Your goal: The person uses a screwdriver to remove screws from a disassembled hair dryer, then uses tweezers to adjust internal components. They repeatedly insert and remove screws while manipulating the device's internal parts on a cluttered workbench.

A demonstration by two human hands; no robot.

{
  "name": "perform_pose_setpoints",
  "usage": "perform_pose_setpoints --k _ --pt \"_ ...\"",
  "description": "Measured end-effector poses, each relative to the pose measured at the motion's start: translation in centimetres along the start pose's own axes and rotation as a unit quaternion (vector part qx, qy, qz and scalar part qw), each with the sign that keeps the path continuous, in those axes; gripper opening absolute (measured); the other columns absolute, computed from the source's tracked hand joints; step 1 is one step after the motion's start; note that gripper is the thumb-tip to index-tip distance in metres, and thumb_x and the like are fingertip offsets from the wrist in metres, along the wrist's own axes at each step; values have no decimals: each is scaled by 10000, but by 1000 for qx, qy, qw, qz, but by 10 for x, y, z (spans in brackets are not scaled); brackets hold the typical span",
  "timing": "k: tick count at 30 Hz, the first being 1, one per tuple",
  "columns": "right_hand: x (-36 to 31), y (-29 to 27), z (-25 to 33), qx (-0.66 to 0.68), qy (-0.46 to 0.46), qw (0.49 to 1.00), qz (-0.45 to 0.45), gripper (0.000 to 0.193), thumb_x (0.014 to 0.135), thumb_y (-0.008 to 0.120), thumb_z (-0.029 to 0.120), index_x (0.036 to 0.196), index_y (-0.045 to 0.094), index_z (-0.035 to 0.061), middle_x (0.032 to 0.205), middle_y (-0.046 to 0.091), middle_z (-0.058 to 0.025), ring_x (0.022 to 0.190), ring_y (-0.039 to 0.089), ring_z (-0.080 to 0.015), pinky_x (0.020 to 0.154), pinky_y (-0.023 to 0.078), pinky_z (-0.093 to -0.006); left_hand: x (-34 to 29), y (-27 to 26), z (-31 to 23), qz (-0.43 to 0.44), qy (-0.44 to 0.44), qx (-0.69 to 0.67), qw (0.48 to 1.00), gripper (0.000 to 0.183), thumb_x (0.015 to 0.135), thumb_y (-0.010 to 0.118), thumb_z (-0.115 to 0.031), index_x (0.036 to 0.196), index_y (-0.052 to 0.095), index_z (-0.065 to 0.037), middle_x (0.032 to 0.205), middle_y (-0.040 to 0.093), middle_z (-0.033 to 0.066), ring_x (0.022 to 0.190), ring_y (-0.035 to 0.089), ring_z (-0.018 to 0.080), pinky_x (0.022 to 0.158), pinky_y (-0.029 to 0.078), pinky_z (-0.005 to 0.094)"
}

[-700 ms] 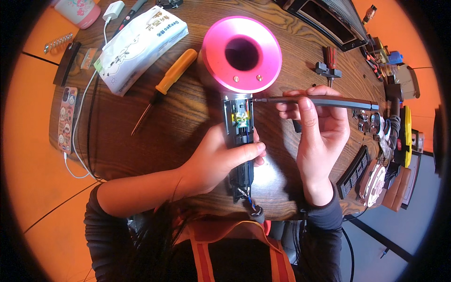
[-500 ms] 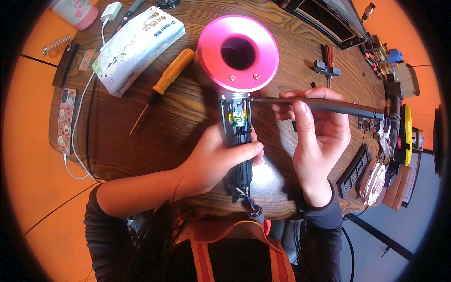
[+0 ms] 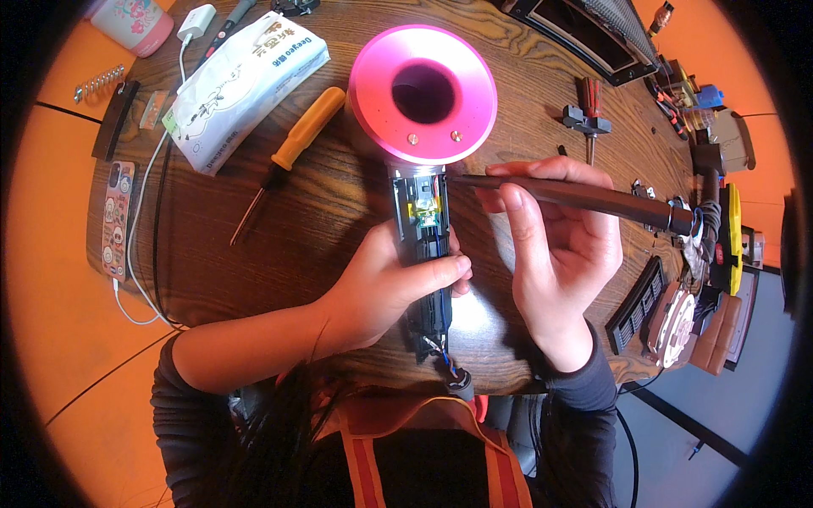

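I have the hair dryer (image 3: 423, 151) in front of me, its pink head (image 3: 472, 93) pointing to the far edge of the table (image 3: 326, 212) and its handle (image 3: 430, 317) running back toward the near edge. My left grip (image 3: 394, 275) is wrapped round the handle, thumb across the front, fingertips showing on the right side. My right grip (image 3: 563, 254) pinches a slim dark driver (image 3: 593, 197) between thumb and fingers, its tip at the handle's upper right, just under the head; whether it touches there or sits just beside, I cannot tell.

As I judge it, the dryer is about half undone. No cover lies over the front of the handle, so the green circuit board (image 3: 427, 218) with its yellow bits shows bare in the dark frame. Much is together, though: the head is joined to the handle, two metal studs (image 3: 412, 139) sit in its face, the board is seated, and thin wires (image 3: 446, 362) link the handle's bottom to the cable end (image 3: 460, 385) by the near edge.

A black slotted piece (image 3: 635, 305) and a round pale part (image 3: 673, 323) lie toward the near right corner; whether they belong to this dryer, I cannot say. The yellow-handled screwdriver (image 3: 309, 127) lies untouched, left of the head
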State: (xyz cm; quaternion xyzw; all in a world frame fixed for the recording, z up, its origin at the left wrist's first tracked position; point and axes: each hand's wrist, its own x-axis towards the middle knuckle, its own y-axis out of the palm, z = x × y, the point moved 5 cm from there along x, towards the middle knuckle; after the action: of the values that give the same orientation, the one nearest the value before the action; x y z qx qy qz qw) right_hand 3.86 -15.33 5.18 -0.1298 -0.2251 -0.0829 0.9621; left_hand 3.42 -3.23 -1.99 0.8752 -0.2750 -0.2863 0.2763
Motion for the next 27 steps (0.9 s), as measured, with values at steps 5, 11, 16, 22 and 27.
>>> perform_pose_setpoints --k 5,11,16,22,27 --pt "3 0 2 -69 -30 996 38 236 805 548 -85 1004 429 -37 912 598 -174 821 614 -181 726 521 -269 1 0 0 4 16 3 1000 142 788 604 -49 869 490 -19 738 560 66 708 567 146 669 457 281" --pt "7 2 5 -122 -52 990 48 400 778 586 -82 1113 376 -29 907 599 -157 792 617 -188 690 526 -277 2 -1 0 4 11 -8 1000 147 783 607 -40 869 490 -19 740 558 65 714 570 146 671 461 280" --pt "9 1 11 -30 -92 995 6 1004 711 639 -114 1368 -91 94 1143 435 -199 747 627 -235 595 544 -325 1 -2 2 -6 6 -18 1000 161 783 614 -40 880 487 -24 751 557 61 714 572 148 669 464 280" --pt "9 -4 15 -127 -104 986 -41 1143 691 659 -113 1341 -240 162 1332 216 -300 750 633 -264 565 551 -317 0 -1 2 -5 4 -2 1000 165 787 617 -40 886 485 -28 766 549 57 727 572 146 671 460 279" --pt "8 0 15 -73 -135 988 27 1176 690 671 -98 1316 -291 156 1299 284 -283 744 625 -236 575 533 -308 0 -2 3 -7 10 -12 1000 185 788 622 -46 897 474 -28 768 547 57 731 574 146 671 460 279"
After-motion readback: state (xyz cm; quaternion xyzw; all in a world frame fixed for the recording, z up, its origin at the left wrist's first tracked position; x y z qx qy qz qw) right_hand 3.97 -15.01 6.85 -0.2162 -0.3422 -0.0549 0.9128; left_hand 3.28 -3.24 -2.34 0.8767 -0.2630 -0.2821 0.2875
